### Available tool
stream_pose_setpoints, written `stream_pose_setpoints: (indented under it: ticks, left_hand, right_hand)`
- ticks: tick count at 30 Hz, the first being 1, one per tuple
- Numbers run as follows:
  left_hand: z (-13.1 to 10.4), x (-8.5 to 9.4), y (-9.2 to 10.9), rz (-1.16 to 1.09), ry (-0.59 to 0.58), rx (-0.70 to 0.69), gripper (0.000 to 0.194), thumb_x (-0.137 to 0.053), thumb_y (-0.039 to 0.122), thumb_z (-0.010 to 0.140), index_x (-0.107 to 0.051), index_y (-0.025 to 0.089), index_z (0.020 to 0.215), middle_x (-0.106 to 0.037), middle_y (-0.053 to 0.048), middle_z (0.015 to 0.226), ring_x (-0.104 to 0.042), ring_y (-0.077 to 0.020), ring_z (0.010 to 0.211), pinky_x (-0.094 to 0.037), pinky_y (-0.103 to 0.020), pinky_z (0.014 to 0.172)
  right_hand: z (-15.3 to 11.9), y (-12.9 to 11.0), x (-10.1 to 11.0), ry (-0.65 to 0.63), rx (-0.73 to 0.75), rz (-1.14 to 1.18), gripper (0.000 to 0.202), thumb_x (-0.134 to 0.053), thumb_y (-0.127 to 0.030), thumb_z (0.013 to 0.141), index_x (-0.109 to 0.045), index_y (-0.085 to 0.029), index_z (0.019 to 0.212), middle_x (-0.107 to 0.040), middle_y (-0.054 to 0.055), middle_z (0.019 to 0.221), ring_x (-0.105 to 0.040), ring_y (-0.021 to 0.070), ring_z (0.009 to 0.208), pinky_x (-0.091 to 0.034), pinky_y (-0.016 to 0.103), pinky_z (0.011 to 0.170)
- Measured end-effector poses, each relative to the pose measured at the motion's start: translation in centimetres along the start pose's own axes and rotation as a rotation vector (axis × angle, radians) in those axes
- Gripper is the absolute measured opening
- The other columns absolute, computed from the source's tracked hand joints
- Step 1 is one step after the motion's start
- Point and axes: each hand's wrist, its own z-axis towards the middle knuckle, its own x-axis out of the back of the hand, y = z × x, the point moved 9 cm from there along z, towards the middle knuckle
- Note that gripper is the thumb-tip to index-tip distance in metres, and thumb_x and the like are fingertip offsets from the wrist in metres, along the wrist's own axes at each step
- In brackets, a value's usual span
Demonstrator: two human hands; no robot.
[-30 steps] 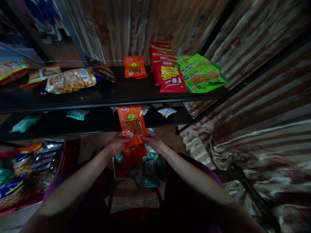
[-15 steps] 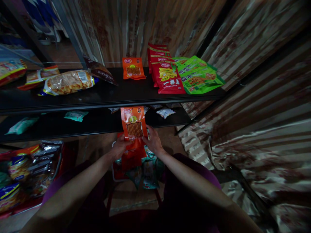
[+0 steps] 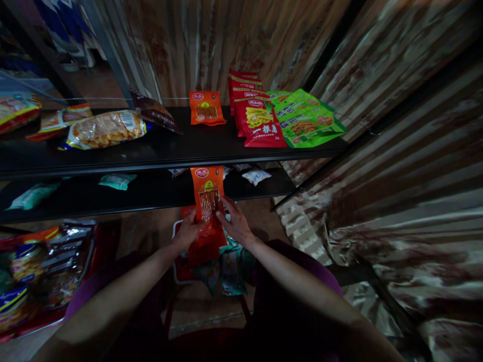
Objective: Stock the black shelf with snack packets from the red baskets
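Observation:
Between my hands is an orange snack packet [image 3: 209,193] with a clear window showing brown sticks. It stands upright in front of the lower shelf. My left hand [image 3: 187,232] grips its lower left side, and my right hand [image 3: 236,221] holds its right edge with the thumb across the front. Below it lies more red-orange packaging, over a red basket [image 3: 183,274] that also holds teal packets [image 3: 232,271]. A matching orange packet [image 3: 207,108] leans upright on the upper shelf.
The black upper shelf [image 3: 169,151] carries red packets [image 3: 262,118], green packets [image 3: 305,120] and a biscuit bag [image 3: 107,129]. Small teal packets [image 3: 117,181] and a white packet [image 3: 256,176] lie on the lower shelf. A second red basket [image 3: 41,324] of snacks stands at left. Curtains hang behind and right.
The packet in my hands has turned and bent slightly, with its lower part lower than before. My right thumb has moved onto its front.

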Motion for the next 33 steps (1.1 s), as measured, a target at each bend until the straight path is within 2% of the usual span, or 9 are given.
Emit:
stream_pose_setpoints:
  ticks: [3,6,12,16,21,24,28,33]
  left_hand:
    - [-0.2,-0.1,0.7,0.144,-0.006,-0.083,0.048,-0.067,0.018,0.067,-0.059,0.02,0.114,-0.069,-0.005,0.11,-0.065,-0.0218,0.098,-0.052,-0.034,0.086]
    - [-0.4,-0.4,1.3,0.3,-0.002,-0.172,0.048,-0.065,0.016,0.069,-0.06,0.021,0.116,-0.066,-0.005,0.119,-0.06,-0.0241,0.11,-0.046,-0.037,0.097]
    - [-0.8,-1.2,2.3,0.435,-0.013,-0.328,0.051,-0.064,0.013,0.068,-0.061,0.023,0.118,-0.059,-0.007,0.129,-0.054,-0.0258,0.119,-0.038,-0.041,0.106]
    - [-1.6,-1.9,2.5,0.483,-0.024,-0.338,0.052,-0.066,0.015,0.068,-0.061,0.026,0.118,-0.055,-0.006,0.134,-0.047,-0.027,0.127,-0.031,-0.042,0.111]
    - [-2.4,-2.8,2.3,0.627,-0.074,-0.385,0.059,-0.066,0.02,0.07,-0.055,0.022,0.127,-0.05,-0.01,0.14,-0.037,-0.0285,0.135,-0.024,-0.044,0.114]
    - [-2.4,-2.9,1.8,0.754,-0.095,-0.371,0.06,-0.068,0.031,0.072,-0.054,0.02,0.129,-0.048,-0.013,0.14,-0.036,-0.031,0.135,-0.025,-0.046,0.113]
    - [-2.5,-2.7,1.6,0.849,-0.107,-0.374,0.064,-0.068,0.045,0.073,-0.053,0.019,0.13,-0.044,-0.015,0.143,-0.038,-0.0328,0.134,-0.03,-0.048,0.111]
    - [-2.8,-2.6,1.7,0.857,-0.126,-0.43,0.056,-0.06,0.043,0.081,-0.053,0.019,0.131,-0.039,-0.015,0.147,-0.037,-0.0288,0.136,-0.028,-0.044,0.112]
  right_hand:
    - [-0.1,0.5,-1.1,-0.107,-0.103,0.164,0.059,-0.05,-0.05,0.087,-0.039,-0.028,0.141,-0.036,0.008,0.149,-0.04,0.024,0.133,-0.04,0.044,0.105]
    - [-0.3,0.6,-1.9,-0.196,-0.184,0.329,0.069,-0.053,-0.055,0.084,-0.032,-0.029,0.145,-0.033,0.007,0.151,-0.037,0.0245,0.135,-0.037,0.044,0.107]
    - [-0.3,-1.5,-2.6,-0.28,-0.112,0.637,0.079,-0.061,-0.058,0.078,-0.031,-0.029,0.145,-0.037,0.006,0.149,-0.036,0.0233,0.136,-0.033,0.041,0.11]
    - [-0.7,-2.4,-3.1,-0.331,-0.109,0.719,0.082,-0.063,-0.061,0.074,-0.034,-0.025,0.141,-0.049,0.009,0.138,-0.045,0.0231,0.128,-0.036,0.04,0.108]
    - [-1.1,-2.0,-3.2,-0.318,-0.145,0.638,0.067,-0.068,-0.056,0.072,-0.048,-0.022,0.126,-0.06,0.007,0.119,-0.052,0.0232,0.117,-0.04,0.039,0.103]
    - [-1.3,-1.3,-3.6,-0.313,-0.192,0.672,0.055,-0.067,-0.05,0.076,-0.053,-0.023,0.121,-0.063,0.005,0.114,-0.054,0.0221,0.115,-0.041,0.038,0.101]
    - [-1.6,0.3,-4.3,-0.244,-0.347,0.845,0.043,-0.07,-0.046,0.073,-0.063,-0.022,0.109,-0.067,0.004,0.108,-0.058,0.0217,0.109,-0.042,0.038,0.099]
    - [-1.7,1.8,-4.4,-0.122,-0.551,1.014,0.037,-0.076,-0.043,0.063,-0.069,-0.019,0.09,-0.072,0.003,0.089,-0.064,0.0224,0.095,-0.045,0.038,0.094]
